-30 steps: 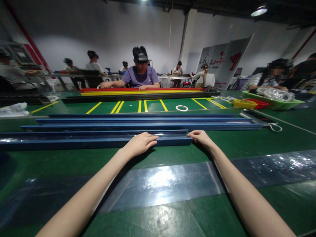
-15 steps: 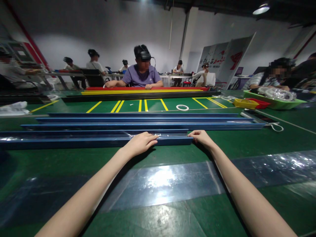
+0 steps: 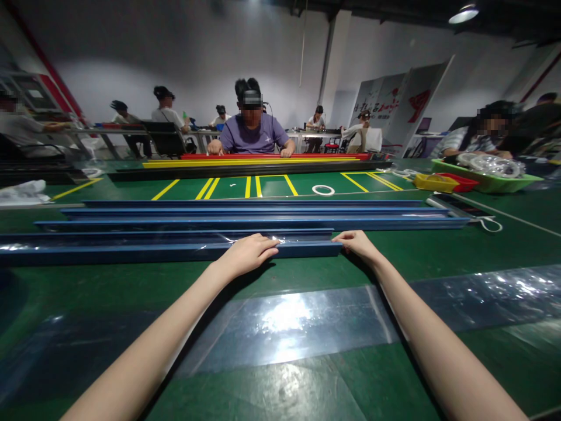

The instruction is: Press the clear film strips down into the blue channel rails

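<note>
The nearest long blue channel (image 3: 109,254) lies across the green table, with clear film inside it. My left hand (image 3: 248,254) is closed over its front wall: the fingers reach inside and the thumb stays on the near side. At the channel's right end my right hand (image 3: 356,242) pinches the corner of the front wall; its fingertips are partly hidden. Behind, more blue channels (image 3: 307,224) lie parallel to this one. A wide strip of clear plastic film (image 3: 324,321) is spread on the table beneath my forearms.
Across the table a person in a purple shirt (image 3: 249,133) has both hands at red, yellow and black strips (image 3: 245,168). A white ring (image 3: 323,190) lies on yellow table markings. To the right are a phone (image 3: 460,206), small yellow tray (image 3: 436,183) and green tray (image 3: 504,183).
My hands and the blue channel hold almost the same place. The person opposite has lowered their head and moved both hands to the right, and the red strip's left end has shifted right.
</note>
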`<state>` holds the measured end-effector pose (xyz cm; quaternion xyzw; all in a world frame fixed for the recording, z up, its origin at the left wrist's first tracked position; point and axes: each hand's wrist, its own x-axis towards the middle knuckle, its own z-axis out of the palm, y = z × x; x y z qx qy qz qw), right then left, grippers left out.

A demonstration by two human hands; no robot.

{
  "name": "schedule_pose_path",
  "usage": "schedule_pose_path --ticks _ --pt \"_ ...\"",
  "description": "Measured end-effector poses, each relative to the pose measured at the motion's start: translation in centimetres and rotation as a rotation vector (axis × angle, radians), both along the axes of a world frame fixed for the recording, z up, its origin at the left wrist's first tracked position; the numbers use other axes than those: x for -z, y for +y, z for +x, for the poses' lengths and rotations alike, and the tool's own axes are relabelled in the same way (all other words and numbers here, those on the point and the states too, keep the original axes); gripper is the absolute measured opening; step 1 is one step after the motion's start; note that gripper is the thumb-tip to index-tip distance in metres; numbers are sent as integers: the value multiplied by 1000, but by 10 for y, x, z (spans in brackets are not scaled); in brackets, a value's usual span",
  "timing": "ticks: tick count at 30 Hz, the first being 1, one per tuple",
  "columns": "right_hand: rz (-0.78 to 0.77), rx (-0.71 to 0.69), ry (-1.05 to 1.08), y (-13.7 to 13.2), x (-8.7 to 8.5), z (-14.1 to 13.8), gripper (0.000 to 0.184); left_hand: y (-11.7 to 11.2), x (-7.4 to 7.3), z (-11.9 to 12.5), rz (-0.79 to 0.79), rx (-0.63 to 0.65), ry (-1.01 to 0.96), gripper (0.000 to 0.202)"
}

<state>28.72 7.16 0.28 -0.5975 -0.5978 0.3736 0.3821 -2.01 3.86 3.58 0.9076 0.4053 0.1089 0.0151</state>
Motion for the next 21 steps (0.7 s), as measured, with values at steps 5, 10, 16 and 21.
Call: schedule_pose_path --ticks 5,10,16,21 --pt "16 12 6 -1 -1 -1 21 1 2 -1 11 8 -1 39" --pt "36 26 -1 -3 1 -2 21 0 -2 -1 -1 7 18 39" --pt "47 34 3 -1 5 -2 23 -2 -6 -1 -21 -14 32 39" --pt "42 25 13 -1 4 -2 22 -1 -6 -2 -44 -34 24 40"
